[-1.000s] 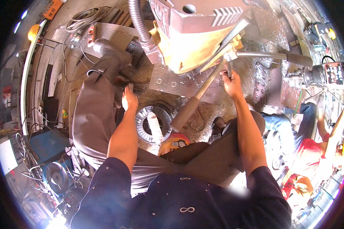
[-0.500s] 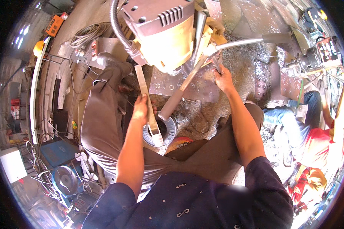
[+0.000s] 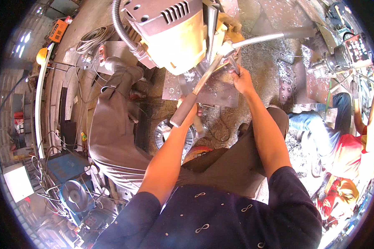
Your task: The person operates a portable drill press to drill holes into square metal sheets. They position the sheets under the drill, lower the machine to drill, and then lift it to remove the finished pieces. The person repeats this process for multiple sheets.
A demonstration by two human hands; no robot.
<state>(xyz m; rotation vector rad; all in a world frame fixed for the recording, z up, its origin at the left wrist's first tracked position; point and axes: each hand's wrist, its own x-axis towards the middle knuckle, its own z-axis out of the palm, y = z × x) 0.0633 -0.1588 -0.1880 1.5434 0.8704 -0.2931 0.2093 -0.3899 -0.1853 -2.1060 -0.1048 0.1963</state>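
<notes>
Obstructive lever grip (image 3: 184,109) over left hand (image 3: 192,113); open floor (image 3: 262,81) beside right hand (image 3: 242,81)

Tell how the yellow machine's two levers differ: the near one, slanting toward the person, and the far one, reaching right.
In view, the near lever slants down and left; the far lever reaches right and slightly up.
The near lever crosses in front of the left hand; the far lever overlaps neither hand.
The near lever's rod looks browner; the far lever's more silvery.
Both are rods with dark grips, meeting at the yellow machine's hub.
</notes>
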